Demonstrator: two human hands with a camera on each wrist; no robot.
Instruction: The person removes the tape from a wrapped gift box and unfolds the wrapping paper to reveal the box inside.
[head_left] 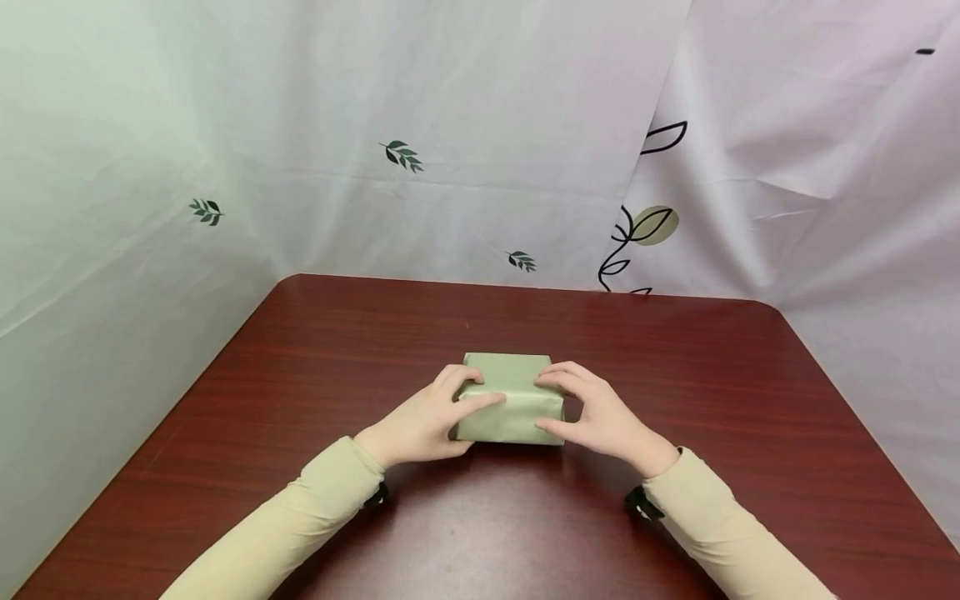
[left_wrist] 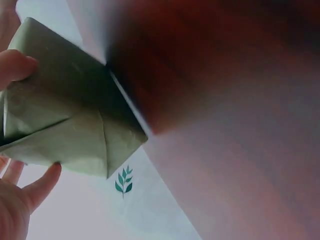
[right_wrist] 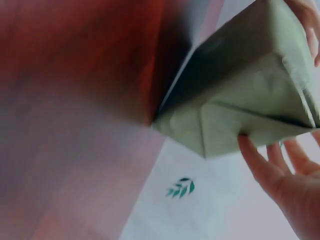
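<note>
A box wrapped in pale green paper sits near the middle of the table, its front face toward me. My left hand grips its left end, with fingers over the top and along the upper front edge. On the right end, my right hand holds it with fingers on top and the thumb against the front face. Folded paper flaps show on the end of the box in the left wrist view. In the right wrist view, fingertips of the right hand touch the folded end of the box.
The dark red wood-grain table has rounded far corners. White cloth with leaf prints hangs behind it and along both sides. Both forearms, in light sleeves, reach in from the near edge, with a dark strap at the right wrist.
</note>
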